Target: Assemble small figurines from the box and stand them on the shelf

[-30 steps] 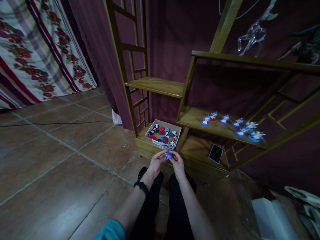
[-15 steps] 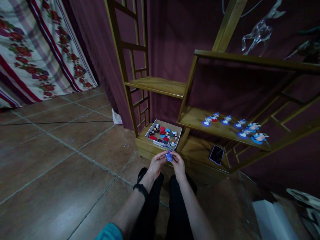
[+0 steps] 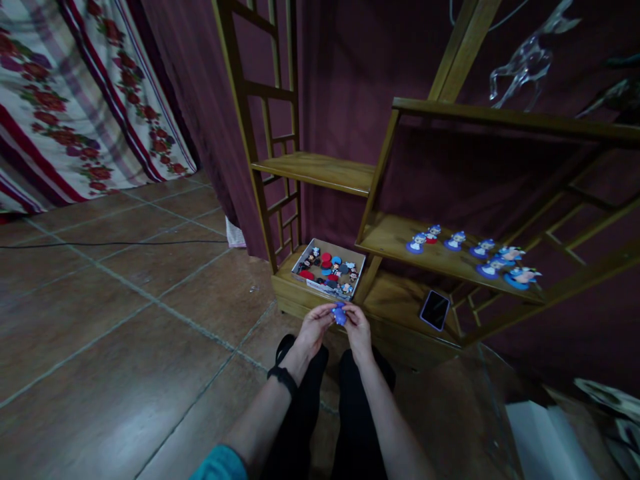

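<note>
A small purple-blue figurine [image 3: 340,315] is held between both hands, above my knees and just in front of the low shelf. My left hand [image 3: 314,328] pinches it from the left, with a dark band round the wrist. From the right, my right hand [image 3: 359,329] grips it with its fingertips. Beyond the hands, an open cardboard box [image 3: 303,279] holds several little figures and red, blue and grey round pieces. On the shelf to the right, several small figurines [image 3: 455,241] stand on round bases, mostly blue or purple.
A wooden shelf unit [image 3: 320,172] stands ahead. A tablet or phone [image 3: 435,310] lies on its lower board. Higher up is a clear deer-shaped ornament [image 3: 525,63]. A black cable [image 3: 115,245] crosses the tiled floor at left. A white box [image 3: 545,440] sits at lower right.
The view has shifted very slightly. Both hands stay in nearly the same place, still holding the figurine, which looks slightly turned.
</note>
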A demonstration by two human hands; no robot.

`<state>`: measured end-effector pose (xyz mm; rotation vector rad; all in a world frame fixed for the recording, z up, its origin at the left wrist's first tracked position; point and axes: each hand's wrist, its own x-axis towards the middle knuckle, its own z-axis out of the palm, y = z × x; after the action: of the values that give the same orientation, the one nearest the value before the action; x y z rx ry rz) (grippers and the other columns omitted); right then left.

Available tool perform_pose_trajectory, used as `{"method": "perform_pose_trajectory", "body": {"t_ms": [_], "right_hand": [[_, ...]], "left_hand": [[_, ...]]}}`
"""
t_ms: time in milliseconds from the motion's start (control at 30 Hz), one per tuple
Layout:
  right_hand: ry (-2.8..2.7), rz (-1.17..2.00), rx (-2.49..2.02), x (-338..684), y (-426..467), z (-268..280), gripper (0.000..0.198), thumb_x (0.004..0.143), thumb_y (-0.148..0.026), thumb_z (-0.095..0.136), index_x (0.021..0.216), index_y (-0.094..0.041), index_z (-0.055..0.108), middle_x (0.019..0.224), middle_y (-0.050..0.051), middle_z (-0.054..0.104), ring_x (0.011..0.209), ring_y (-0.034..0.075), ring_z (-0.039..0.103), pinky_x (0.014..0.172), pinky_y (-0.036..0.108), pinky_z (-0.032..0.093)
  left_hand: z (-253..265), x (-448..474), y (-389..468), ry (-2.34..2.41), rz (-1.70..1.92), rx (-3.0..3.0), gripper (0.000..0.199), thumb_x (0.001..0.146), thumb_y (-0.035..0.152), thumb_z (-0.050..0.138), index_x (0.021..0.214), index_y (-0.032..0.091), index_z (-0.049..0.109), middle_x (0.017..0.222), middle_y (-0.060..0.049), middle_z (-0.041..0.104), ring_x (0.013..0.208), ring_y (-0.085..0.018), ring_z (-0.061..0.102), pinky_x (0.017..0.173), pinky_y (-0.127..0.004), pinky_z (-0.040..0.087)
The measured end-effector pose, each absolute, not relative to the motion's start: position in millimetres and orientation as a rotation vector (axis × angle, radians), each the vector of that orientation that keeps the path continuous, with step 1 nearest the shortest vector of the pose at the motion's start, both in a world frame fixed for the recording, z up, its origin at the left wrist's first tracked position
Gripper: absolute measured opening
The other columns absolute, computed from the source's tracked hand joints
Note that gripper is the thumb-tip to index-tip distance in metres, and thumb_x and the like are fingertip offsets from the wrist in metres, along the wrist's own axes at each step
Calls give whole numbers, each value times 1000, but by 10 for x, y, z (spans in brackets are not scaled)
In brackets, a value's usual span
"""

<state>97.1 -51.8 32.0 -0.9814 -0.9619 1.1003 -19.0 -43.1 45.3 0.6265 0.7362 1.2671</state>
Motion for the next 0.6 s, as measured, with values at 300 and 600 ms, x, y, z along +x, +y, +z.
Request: {"method": "perform_pose_trajectory", "body": {"t_ms": [300, 600], "right_hand": [[-967, 1100, -1064, 986, -468, 250, 32, 69, -33, 64, 99, -21, 62, 103, 5, 66, 96, 22, 60, 87, 37, 46], [-878, 1164, -1130, 1010, -424, 150, 38, 66, -42, 65, 99, -22, 65, 103, 4, 66, 91, 23, 61, 75, 34, 51]], "left_hand": [[453, -178, -415, 731, 1183, 596, 42, 57, 14, 76, 98, 14, 66, 88, -8, 69, 77, -14, 63, 79, -27, 46], [398, -161, -389, 749, 1157, 569, 44, 56, 10, 77, 98, 13, 65, 92, -9, 69, 75, -14, 64, 77, -27, 49]]}}
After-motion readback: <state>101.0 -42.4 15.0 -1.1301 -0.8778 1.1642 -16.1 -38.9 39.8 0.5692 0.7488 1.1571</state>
